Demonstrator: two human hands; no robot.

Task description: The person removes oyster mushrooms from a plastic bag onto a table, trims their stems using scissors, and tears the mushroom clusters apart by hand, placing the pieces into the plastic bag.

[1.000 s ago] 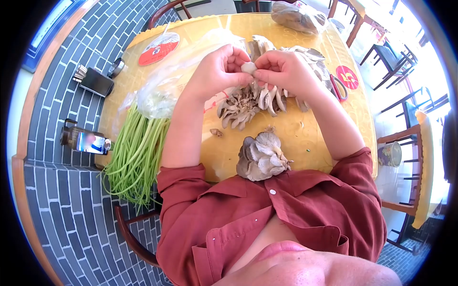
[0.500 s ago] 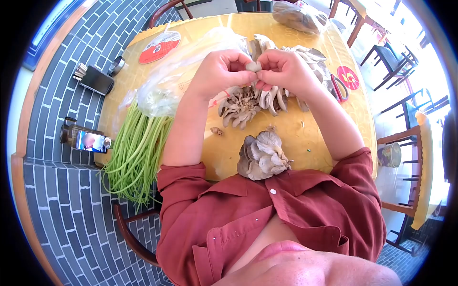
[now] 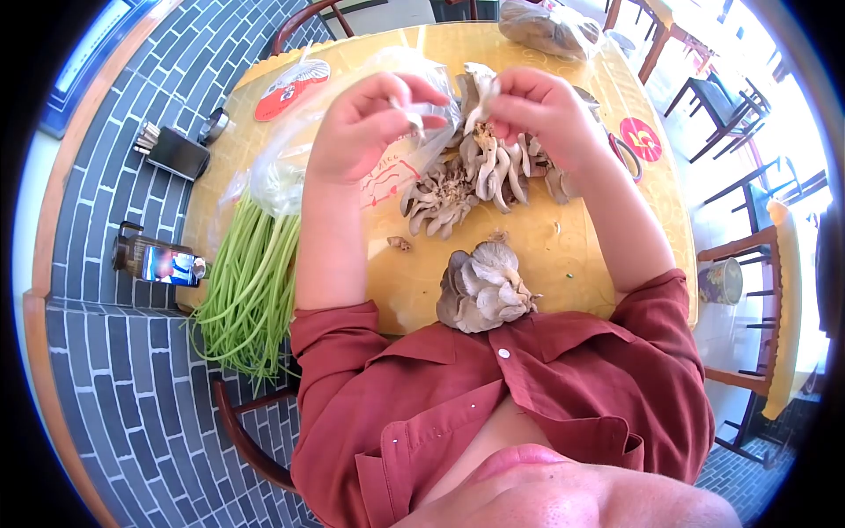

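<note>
My left hand (image 3: 365, 128) is raised over the clear plastic bag, its thumb and fingers closed on a small pale torn mushroom piece (image 3: 414, 121). Across from it, my right hand (image 3: 546, 114) pinches another pale mushroom piece (image 3: 481, 104), blurred by motion. Below the right hand lies a spread of grey oyster mushrooms (image 3: 502, 172), with a ragged cluster (image 3: 437, 198) at its near left. Close to my shirt sits a separate oyster mushroom clump (image 3: 487, 289). A small brown scrap (image 3: 400, 243) rests on the yellow table (image 3: 396, 286).
Long green stems (image 3: 246, 282) stick out of a plastic bag (image 3: 286, 176) on the left. Scissors (image 3: 627, 158) lie by a red round sticker (image 3: 641, 139). A red fan (image 3: 290, 92) and a bagged bundle (image 3: 550, 31) are farther back. A phone (image 3: 170, 265) stands at the left edge.
My hands were together over one pale mushroom piece. They have since moved apart, left hand to the left and right hand slightly right and up, each with a piece.
</note>
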